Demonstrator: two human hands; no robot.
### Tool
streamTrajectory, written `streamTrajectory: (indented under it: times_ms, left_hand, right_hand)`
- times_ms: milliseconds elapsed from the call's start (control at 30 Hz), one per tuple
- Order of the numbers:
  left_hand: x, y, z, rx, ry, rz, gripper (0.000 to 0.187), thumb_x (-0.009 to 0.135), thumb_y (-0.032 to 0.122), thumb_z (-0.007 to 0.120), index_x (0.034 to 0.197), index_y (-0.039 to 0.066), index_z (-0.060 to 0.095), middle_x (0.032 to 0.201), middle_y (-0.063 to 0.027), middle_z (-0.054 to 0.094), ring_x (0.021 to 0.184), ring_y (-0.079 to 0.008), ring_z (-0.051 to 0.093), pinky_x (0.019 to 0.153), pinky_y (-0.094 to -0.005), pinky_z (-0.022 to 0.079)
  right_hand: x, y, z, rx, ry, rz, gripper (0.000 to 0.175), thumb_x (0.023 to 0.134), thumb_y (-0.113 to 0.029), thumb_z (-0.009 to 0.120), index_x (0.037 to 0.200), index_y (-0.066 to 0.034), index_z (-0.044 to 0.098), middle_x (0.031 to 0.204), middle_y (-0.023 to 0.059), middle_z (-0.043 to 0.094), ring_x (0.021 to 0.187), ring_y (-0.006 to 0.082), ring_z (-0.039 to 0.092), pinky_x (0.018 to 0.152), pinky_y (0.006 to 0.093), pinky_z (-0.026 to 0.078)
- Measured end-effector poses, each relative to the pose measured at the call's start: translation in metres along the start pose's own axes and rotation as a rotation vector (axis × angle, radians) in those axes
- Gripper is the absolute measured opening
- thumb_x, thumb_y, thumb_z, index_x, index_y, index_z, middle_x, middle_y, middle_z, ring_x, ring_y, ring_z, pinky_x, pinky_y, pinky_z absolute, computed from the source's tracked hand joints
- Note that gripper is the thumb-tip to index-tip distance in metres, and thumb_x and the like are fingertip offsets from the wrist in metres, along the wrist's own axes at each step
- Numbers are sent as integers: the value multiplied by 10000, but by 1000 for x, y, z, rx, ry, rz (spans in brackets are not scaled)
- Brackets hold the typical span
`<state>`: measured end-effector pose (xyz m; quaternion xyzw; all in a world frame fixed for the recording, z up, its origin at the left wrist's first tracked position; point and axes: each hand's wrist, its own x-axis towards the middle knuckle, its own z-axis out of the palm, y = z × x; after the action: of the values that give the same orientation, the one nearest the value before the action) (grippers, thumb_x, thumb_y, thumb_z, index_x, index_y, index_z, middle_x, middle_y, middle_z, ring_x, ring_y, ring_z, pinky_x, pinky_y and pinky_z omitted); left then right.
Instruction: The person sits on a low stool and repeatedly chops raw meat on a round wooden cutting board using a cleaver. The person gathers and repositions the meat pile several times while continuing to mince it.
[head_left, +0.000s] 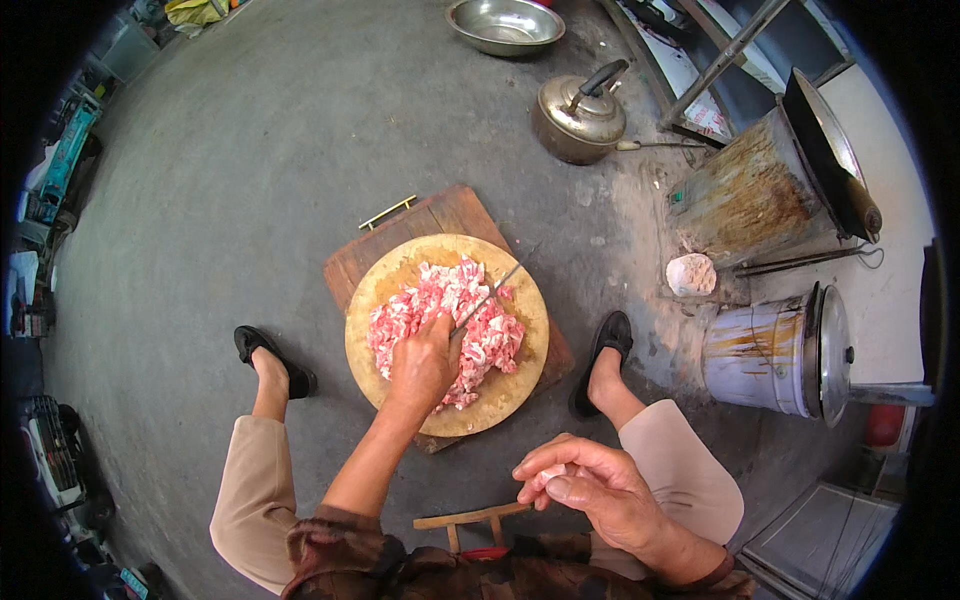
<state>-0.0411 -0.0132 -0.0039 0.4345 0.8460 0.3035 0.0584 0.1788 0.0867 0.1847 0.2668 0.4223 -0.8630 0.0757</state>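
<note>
My left hand (426, 360) is closed around the hidden handle of a knife (487, 298), whose blade is seen nearly edge-on, slanting up to the right. The blade stands over a heap of chopped raw meat (487, 341), pink with pale fat. The meat lies on a round wooden chopping block (521, 397). Beneath the block is a reddish-brown wooden board (469, 210). To the lower right of the block, apart from it, my right hand (592, 487) has curled fingers around a small pale pink piece (551, 476), probably meat; the fingers partly cover it.
A metal kettle (581, 120) and a steel basin (506, 28) stand on the concrete floor beyond. At the right are a stained stove (742, 195) with a wok, a whitish lump (691, 274) and a lidded bucket (757, 356). A wooden stool or chair part (472, 517) shows near my body.
</note>
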Motion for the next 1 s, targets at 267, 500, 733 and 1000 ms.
streamTrajectory:
  times_ms: [267,500,733,1000]
  left_hand:
    - [4,-6,0,187,-221,-86,139,897,159,542,876,26,578,710,-205,650,654,-380,661,611,-482,533]
    - [12,-7,3,338,-360,-149,106,873,128,527,896,55,600,690,-169,662,650,-345,680,590,-462,548]
    - [11,-7,-1,200,2,6,147,905,170,508,938,59,599,700,-178,659,614,-339,668,572,-466,538]
    - [16,-18,-5,346,-284,-99,163,907,169,498,915,51,611,741,-188,666,679,-353,676,616,-466,544]
  right_hand:
    - [1,-1,0,-38,0,-8,301,979,-208,562,1211,-16,565,1117,56,605,1028,122,589,880,278,472]
    - [1,-1,1,-25,8,-18,298,981,-215,562,1205,-19,569,1129,58,600,1030,124,591,878,277,474]
    - [0,-1,0,-34,8,-28,297,981,-221,564,1203,-24,571,1109,53,606,1025,118,592,870,274,477]
    - [-1,1,-1,-27,16,7,286,981,-202,559,1202,-20,569,1120,57,601,1028,121,591,878,268,467]
